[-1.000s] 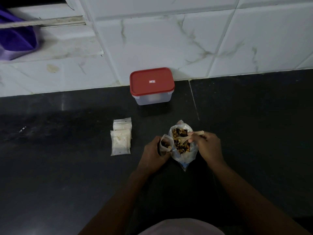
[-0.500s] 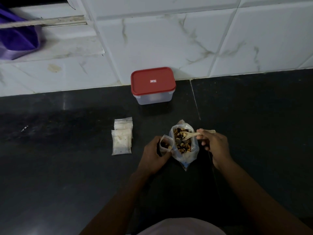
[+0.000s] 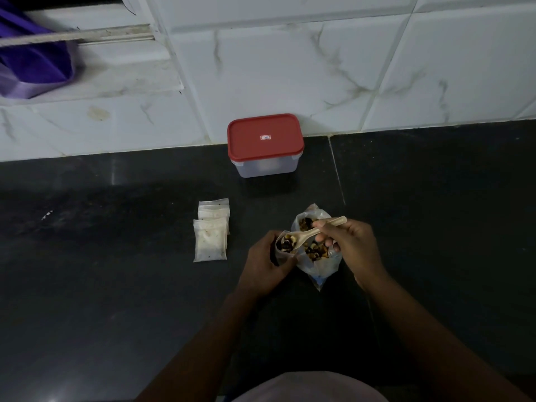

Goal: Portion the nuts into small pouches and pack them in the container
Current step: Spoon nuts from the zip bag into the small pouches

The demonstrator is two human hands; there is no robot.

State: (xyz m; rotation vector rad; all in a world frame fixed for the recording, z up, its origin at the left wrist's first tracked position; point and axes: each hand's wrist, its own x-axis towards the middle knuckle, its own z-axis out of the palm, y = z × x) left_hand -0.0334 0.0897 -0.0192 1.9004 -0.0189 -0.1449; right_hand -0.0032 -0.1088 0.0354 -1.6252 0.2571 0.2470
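A clear plastic bag of mixed nuts [image 3: 317, 258] stands open on the dark counter. My left hand [image 3: 262, 264] grips a small clear pouch [image 3: 283, 247] just left of the bag, with nuts showing at its mouth. My right hand [image 3: 352, 246] pinches a pale wooden spoon [image 3: 314, 231], whose bowl sits over the pouch's opening. A stack of small flat pouches [image 3: 211, 232] lies to the left. A clear container with a red lid [image 3: 265, 145], lid on, stands against the wall.
A white marble-tiled wall [image 3: 377, 68] rises behind the black counter [image 3: 435, 213]. A purple cloth [image 3: 32, 62] hangs at the upper left, by a ledge.
My right hand has brought the spoon out of the nut bag and leftward, and its bowl is now over the small pouch. My left hand has kept holding the pouch.
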